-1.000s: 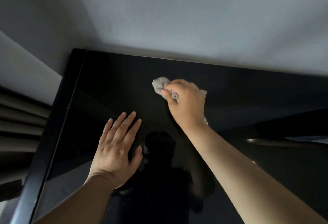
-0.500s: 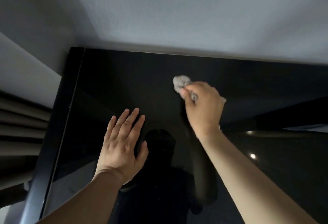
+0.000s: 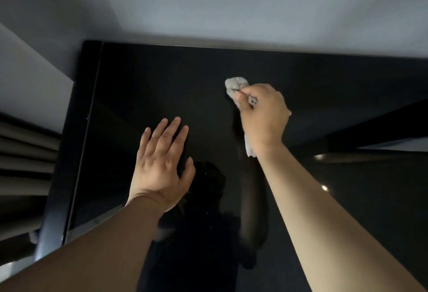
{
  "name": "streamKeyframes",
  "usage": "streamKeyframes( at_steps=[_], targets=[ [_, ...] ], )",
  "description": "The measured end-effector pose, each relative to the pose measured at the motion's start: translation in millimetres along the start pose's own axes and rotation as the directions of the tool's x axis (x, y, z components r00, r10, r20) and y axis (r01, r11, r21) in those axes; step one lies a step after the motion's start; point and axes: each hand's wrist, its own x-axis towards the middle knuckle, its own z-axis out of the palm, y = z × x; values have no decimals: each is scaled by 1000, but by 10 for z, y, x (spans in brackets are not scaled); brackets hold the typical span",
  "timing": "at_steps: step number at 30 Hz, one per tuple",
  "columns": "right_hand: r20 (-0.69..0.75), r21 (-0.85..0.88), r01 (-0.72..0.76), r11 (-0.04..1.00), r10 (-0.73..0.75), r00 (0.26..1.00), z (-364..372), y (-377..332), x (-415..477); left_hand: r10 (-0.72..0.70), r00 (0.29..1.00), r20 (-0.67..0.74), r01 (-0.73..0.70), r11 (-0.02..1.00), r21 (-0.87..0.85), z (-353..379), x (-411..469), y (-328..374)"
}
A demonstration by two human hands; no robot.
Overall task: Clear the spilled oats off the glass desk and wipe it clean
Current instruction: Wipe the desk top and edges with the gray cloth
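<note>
Dark glass desk [image 3: 143, 88] fills most of the view, its far edge against a pale wall [image 3: 231, 2]. A black frame rail [image 3: 69, 152] runs along the desk's left side, with curtain folds [image 3: 20, 152] beyond it.

Right hand [image 3: 264, 115]: fingers curled tight round a crumpled grey-white rag [image 3: 235, 86]. The wad pokes out past the fingertips and a loose tail shows under the wrist. The rag is pressed to the glass toward the desk's far centre. My read: the bunched grip is for firm wiping pressure.

Left hand [image 3: 162, 159]: flat on the desk, left of centre, fingers straight, holding nothing. Prob. bracing body weight for the reach.

Oats: none I can make out on the desk. There are a few pale specks near the desk's middle, too small to ID.

Containers: none in view, so no contents to report. Whether the rag has oats gathered inside, I cannot tell.

Judgement: wipe stage, with the bulk pickup apparently done.
</note>
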Motion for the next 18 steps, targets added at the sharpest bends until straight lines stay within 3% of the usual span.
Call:
streamKeyframes(
  at_steps=[5,8,10,14,18],
  targets=[
    [146,142,92,986,-113,983,-339,-43,-976,-1,1000,-12,1,1000,3,-1,2,18],
    [260,290,53,955,-132,956,-580,-63,-1249,1,1000,-18,-1,1000,6,2,1,23],
    [163,364,7,931,-71,984,-668,-3,-1094,0,1000,-18,0,1000,15,7,5,27],
    [-83,141,-62,988,75,994,-458,137,-474,-13,1000,-18,13,1000,14,4,7,33],
    [-131,-55,-67,996,59,990,-175,-12,-634,-18,999,-30,18,1000,13,6,6,40]
  ],
)
